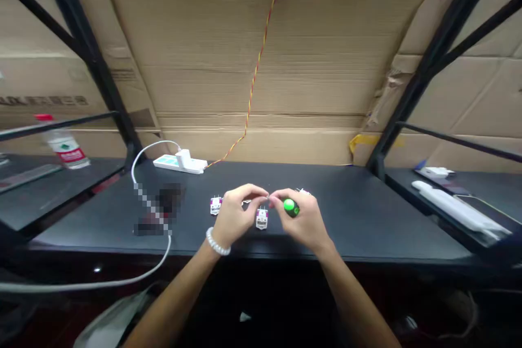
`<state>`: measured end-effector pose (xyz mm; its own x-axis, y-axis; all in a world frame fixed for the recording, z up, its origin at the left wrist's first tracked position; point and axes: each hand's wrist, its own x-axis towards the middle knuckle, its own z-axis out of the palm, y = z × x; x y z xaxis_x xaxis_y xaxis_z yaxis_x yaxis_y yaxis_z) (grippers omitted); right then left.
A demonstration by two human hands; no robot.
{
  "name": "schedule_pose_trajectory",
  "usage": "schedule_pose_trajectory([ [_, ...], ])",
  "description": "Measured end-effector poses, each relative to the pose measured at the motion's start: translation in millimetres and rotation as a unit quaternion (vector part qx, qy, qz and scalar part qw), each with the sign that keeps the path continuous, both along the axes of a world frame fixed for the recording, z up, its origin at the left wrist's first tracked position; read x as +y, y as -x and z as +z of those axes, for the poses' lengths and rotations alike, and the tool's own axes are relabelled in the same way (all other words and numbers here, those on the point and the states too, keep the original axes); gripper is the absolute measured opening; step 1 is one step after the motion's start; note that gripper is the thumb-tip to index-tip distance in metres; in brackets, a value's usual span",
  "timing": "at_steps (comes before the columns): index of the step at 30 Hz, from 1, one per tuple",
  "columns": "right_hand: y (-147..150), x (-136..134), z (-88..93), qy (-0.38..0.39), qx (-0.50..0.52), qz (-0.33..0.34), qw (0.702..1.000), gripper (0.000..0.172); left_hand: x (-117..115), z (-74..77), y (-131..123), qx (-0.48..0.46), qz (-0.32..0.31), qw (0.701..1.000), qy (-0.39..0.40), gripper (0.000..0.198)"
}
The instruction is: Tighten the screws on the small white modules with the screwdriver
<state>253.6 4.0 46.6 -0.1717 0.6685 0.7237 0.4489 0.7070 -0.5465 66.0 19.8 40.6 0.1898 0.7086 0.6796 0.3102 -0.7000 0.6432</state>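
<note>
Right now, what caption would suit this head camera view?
Left hand and right hand, the right gripping a green-topped screwdriver, meet over small white modules on a black bench.

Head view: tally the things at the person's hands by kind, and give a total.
White-and-magenta modules: 3 (one mostly hidden behind the right hand)
Green-capped screwdriver: 1
Total: 4

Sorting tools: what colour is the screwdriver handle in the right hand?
The handle is black with a green end, best seen in the head view.
</note>
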Motion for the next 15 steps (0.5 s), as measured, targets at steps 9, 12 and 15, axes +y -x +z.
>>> schedule_pose_trajectory([
  [9, -2.1, -9.5, 6.6, 0.026, 0.026, 0.051, 0.998, 0.018, -7.7, -6.5, 0.6, -0.007, 0.024, 0.994, -0.107, 0.014],
  [12, -5.0, -11.6, 10.0, 0.063, 0.02, 0.08, 0.995, 0.018, -11.3, -7.3, -0.2, 0.005, 0.028, 0.985, -0.168, 0.016],
  [15, -6.4, -14.1, 12.5, 0.063, 0.01, 0.097, 0.993, 0.016, -15.6, -6.8, -1.9, -0.008, 0.034, 0.99, -0.134, 0.014],
])
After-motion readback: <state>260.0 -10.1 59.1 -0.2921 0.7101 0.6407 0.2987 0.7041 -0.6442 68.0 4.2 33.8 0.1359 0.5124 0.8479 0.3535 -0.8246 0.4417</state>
